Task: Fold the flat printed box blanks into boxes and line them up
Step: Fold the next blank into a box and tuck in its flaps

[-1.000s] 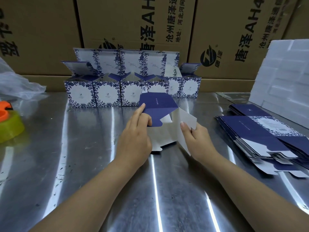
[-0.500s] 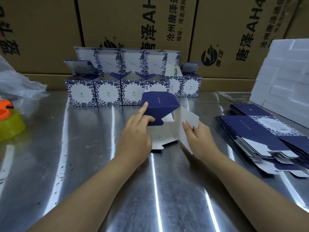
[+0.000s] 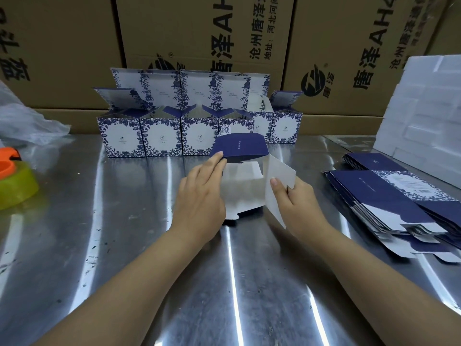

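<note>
The half-folded box blank (image 3: pixel 243 186) sits mid-worktop in front of me, white inside facing up, with its navy flap (image 3: pixel 240 147) raised at the far edge. My left hand (image 3: pixel 202 196) lies over the blank's left part, fingers straight, their tips touching the flap's near-left corner. My right hand (image 3: pixel 296 203) pinches the upright white side panel (image 3: pixel 279 176), thumb on the inner face and fingers behind it. The flap carries a line of small white print I cannot read.

Just beyond the flap stands the row of folded boxes (image 3: pixel 162 138), side by side with lids up, white fronts framed in blue leaf print, each with a small emblem whose text is too fine to make out. From here the flap's far edge overlaps the fourth box, so I cannot tell whether they touch.

A strip of bare steel worktop (image 3: pixel 124 245) runs between my left hand and a yellow-green tape roll (image 3: pixel 17 188) with an orange holder, near the left edge. A narrower gap on the right separates my right hand from the stack of flat blanks (image 3: pixel 389 203), which fans toward the near-right edge. White foam blocks (image 3: pixel 424 108) rise behind that stack, and a clear plastic bag (image 3: pixel 25 121) lies far left.

Brown cartons (image 3: pixel 199 33) wall the back, printed "唐泽 AH", "沧州唐泽", "地址:河北河间", with a round logo.
</note>
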